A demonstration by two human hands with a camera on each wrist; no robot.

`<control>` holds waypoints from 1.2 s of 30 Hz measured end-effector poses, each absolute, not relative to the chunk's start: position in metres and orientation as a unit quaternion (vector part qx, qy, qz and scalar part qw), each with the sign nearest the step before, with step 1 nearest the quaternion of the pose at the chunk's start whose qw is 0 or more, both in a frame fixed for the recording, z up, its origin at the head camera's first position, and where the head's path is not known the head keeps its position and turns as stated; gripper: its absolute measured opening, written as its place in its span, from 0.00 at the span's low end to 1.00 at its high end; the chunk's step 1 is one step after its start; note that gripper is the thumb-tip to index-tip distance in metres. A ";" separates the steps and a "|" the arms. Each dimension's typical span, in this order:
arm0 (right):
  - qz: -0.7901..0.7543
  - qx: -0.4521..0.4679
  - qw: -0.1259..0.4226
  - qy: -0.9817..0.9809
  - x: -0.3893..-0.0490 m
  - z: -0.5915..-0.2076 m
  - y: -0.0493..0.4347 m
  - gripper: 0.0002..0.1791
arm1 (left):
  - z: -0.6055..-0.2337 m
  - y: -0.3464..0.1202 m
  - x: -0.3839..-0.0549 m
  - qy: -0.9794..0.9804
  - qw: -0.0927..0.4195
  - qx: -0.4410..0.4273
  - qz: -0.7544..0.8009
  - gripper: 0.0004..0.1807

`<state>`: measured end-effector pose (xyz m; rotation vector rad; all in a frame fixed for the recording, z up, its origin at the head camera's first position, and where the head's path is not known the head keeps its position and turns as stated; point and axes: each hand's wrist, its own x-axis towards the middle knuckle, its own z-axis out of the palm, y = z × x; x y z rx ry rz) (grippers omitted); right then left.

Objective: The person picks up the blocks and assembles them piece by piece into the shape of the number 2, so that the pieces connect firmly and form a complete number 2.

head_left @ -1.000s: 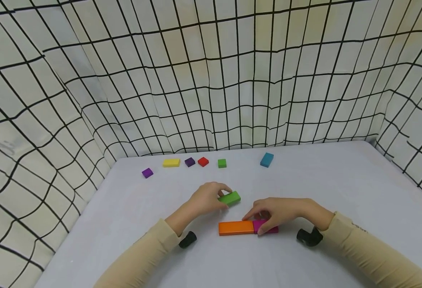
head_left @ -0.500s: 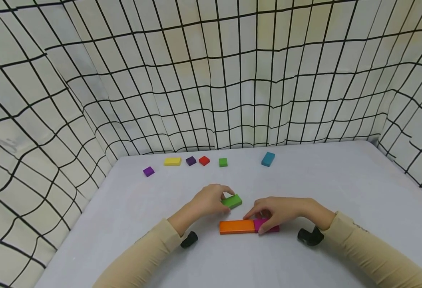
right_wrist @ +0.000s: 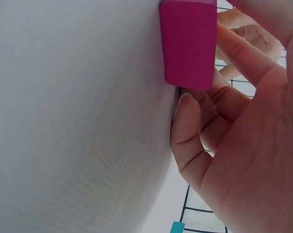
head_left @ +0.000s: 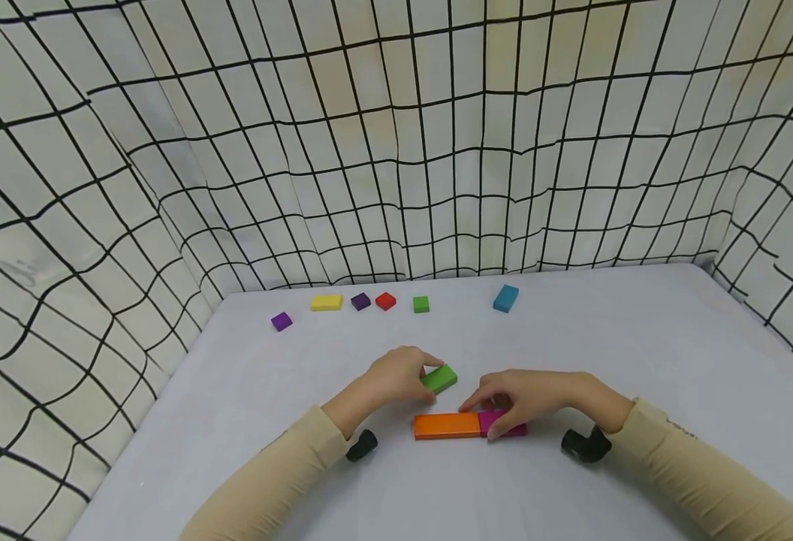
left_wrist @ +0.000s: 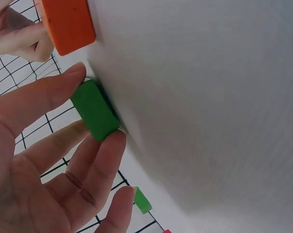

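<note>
My left hand pinches a green rectangular block between thumb and fingers, just behind the orange block. In the left wrist view the green block is held by its two ends, close to the table surface. My right hand grips a magenta block, its thumb on the near side and fingers on the far side. That block lies end to end with a longer orange block, the two forming a straight row on the table. The right hand's fingers partly cover the magenta block in the head view.
Along the back of the white table lie a purple block, a yellow block, a dark purple block, a red block, a small green block and a blue block. Black netting surrounds the table.
My left hand has moved slightly right and nearer with the green block. The right hand and the orange and magenta row stay in place; the head view has shifted slightly.
</note>
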<state>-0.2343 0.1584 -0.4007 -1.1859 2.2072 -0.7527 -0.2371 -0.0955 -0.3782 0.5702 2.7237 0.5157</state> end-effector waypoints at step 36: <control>-0.269 -0.421 0.278 0.820 -0.234 -0.397 0.159 0.28 | -0.372 -0.122 -0.268 0.883 0.305 0.284 0.214 0.33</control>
